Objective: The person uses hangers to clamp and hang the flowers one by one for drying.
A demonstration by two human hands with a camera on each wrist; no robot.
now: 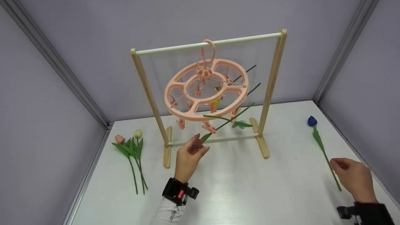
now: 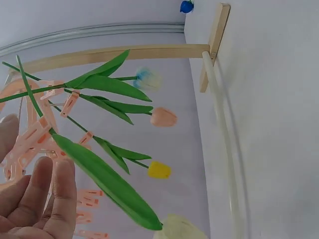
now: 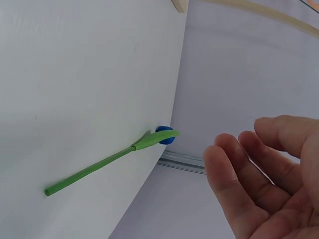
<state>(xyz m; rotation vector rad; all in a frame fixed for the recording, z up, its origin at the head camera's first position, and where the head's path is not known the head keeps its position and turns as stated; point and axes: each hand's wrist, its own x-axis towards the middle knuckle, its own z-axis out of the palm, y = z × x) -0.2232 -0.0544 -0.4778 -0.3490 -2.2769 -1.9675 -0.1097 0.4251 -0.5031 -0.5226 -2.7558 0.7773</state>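
A pink round clip hanger [image 1: 196,118] hangs with its clips holding several artificial tulips. At its front, my left hand [image 1: 189,156] is beside a pink clip [image 1: 208,127] that grips the stem of a white tulip [image 2: 180,228]. The thumb and fingers [image 2: 64,194] stand apart in the left wrist view; whether a fingertip touches the clip cannot be told. Behind hang a yellow tulip [image 2: 159,170], a pink tulip [image 2: 163,117] and a blue-white tulip [image 2: 147,79]. My right hand [image 1: 354,178], fingers loosely bent and holding nothing, hovers by a blue tulip [image 1: 318,139] lying on the table.
A wooden stand [image 1: 272,82] with a white top bar [image 1: 247,40] carries the hanger. On the table's left lie several tulips, among them a peach tulip [image 1: 119,139] and a white one [image 1: 138,134]. Grey-white panels [image 1: 368,81] wall the white table [image 1: 243,190] in.
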